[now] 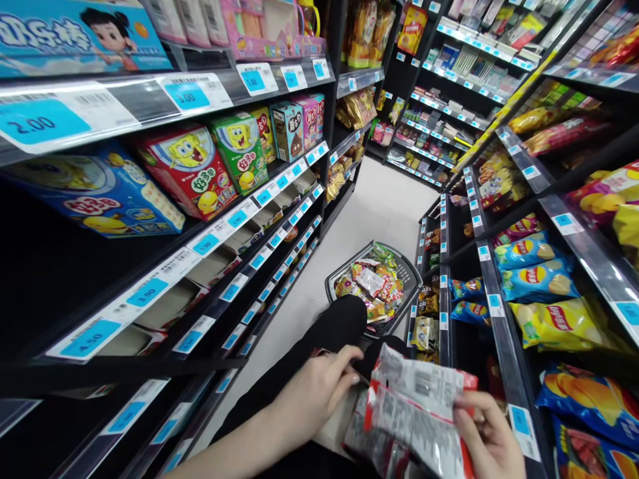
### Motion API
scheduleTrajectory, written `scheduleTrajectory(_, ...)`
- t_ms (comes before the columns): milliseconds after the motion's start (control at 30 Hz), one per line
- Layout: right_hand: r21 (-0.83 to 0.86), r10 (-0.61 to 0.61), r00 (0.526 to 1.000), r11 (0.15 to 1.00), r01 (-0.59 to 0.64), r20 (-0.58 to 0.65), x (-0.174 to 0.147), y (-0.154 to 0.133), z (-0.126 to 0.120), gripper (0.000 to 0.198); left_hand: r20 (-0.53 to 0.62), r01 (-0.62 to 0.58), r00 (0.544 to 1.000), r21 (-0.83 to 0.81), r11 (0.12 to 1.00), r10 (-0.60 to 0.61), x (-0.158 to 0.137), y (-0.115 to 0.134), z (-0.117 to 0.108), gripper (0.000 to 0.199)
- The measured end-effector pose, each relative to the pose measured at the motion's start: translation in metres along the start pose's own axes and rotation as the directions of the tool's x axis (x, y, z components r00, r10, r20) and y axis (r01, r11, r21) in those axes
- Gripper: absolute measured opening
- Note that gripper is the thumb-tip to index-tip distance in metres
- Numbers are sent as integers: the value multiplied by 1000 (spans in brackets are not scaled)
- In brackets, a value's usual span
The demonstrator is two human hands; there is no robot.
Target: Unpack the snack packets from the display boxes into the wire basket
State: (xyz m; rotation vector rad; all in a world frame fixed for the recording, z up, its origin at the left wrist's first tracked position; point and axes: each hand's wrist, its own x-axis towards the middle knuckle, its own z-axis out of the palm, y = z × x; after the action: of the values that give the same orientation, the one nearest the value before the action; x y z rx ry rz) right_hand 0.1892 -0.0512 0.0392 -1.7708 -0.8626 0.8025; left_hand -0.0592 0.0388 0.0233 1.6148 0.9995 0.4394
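A red-and-white snack packet (419, 406) is gripped by the right hand (492, 439) above the lap. The left hand (319, 389), fingers loosely curled, touches another packet. Mixed snack packets fill the basket (407, 269) on the floor.

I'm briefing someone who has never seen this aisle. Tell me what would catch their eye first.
Low in the middle, the right hand grips a red-and-white snack packet, with the left hand beside it over more packets. Just beyond the knee, a grey basket full of bright packets sits on the floor. Yellow and blue chip bags crowd the right shelves, and cartoon boxes line the left.
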Motion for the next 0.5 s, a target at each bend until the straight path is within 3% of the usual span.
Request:
scheduleTrajectory(67, -126, -101, 990, 986, 113, 99, 28, 1, 8, 35, -102, -26, 991, 482, 876, 85, -10, -7, -7, 11)
scheduleTrajectory(133, -195, -176, 978, 961, 194, 110, 66, 3, 26, 36, -106, 29, 992, 728, 685, 70, -19, -17, -6, 9)
scheduleTrajectory(233, -226, -207, 975, 949, 219, 78, 133, 12, 59, 34, -111, 86, 994, 851, 519, 16, -28, -36, 11, 33)
scheduleTrajectory(367, -331, -99, 993, 937, 116, 67, 206, 29, 85, 25, -100, 62, 993, 905, 422, 70, -28, -58, 38, 38)
scheduleTrajectory(433, -370, -28, 994, 927, 64, 101, 218, 38, 87, 25, -147, 96, 985, 904, 417, 92, -27, -64, 43, 40)
scheduleTrajectory(500, -371, 19, 980, 927, 56, 198, 209, 46, 85, 24, -152, 95, 983, 898, 429, 101, -26, -66, 41, 46)
